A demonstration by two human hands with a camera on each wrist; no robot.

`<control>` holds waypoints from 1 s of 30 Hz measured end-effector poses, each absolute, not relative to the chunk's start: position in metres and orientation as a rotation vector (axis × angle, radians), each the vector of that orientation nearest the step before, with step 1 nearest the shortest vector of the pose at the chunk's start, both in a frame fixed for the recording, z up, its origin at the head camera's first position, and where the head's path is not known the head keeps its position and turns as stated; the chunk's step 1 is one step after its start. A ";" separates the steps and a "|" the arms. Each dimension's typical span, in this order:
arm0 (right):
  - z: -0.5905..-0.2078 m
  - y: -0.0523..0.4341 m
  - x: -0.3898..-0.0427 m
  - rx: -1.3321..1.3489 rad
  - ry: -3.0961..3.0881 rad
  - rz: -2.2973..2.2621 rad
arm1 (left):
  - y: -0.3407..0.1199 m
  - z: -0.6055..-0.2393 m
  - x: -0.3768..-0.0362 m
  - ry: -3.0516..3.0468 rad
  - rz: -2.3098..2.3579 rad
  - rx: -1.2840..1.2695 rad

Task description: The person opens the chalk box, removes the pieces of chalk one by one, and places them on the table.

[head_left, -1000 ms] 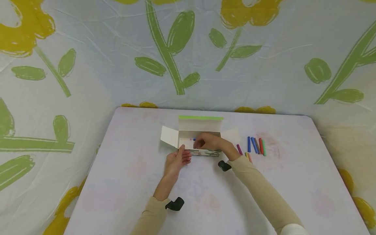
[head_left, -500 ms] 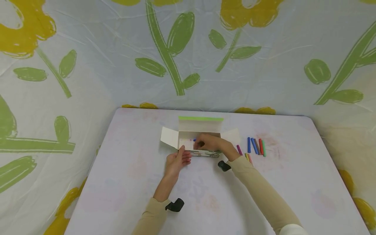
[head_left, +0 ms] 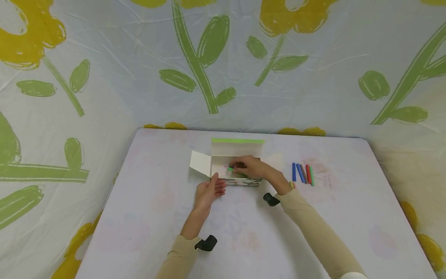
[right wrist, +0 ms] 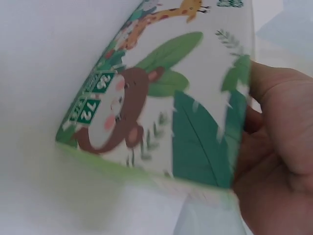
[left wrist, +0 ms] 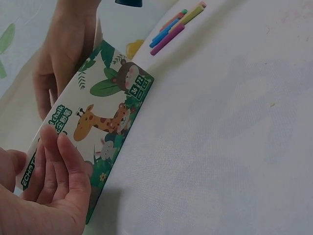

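An open cardboard chalk box [head_left: 244,182] with animal pictures stands on the table, its flaps spread. My left hand [head_left: 206,193] grips the box's near wall at the left corner, thumb over the rim and fingers along the printed front. Inside the box, the fingers of my right hand [head_left: 249,166] are curled, and a green chalk stick [head_left: 230,169] shows at the fingertips, pinched there. In the right wrist view the box wall hides the right fingertips. The box's contents are mostly hidden behind the right hand.
To the right of the box lie several loose chalk sticks, among them a blue stick [head_left: 294,172], a red stick [head_left: 308,174] and a yellow stick [head_left: 291,185]. A purple stick [left wrist: 167,40] shows in the left wrist view. Flowered cloth [head_left: 139,77] hangs behind the table [head_left: 156,155].
My right hand has opened out slightly and its forearm has shifted right and nearer. The green stick now shows at its fingertips, where blue was seen before. The left hand stays put.
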State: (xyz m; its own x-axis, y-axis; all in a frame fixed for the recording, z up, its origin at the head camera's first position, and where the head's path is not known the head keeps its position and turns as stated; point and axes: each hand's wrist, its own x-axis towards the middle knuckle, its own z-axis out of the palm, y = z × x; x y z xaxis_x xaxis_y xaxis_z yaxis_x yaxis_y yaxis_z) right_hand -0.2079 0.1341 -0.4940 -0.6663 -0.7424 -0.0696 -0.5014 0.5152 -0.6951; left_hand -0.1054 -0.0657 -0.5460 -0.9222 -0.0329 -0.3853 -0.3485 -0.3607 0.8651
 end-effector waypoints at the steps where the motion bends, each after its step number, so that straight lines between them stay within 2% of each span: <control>1: -0.492 0.136 -0.206 -1.021 2.404 -0.959 | -0.066 -0.546 -0.106 1.652 2.386 -0.508; 19: -0.464 0.182 -0.181 -0.849 2.559 -1.253 | -0.068 -0.548 -0.107 1.673 2.359 -0.533; 30: -0.448 0.227 -0.159 -0.578 2.580 -1.404 | -0.067 -0.546 -0.105 1.679 2.350 -0.487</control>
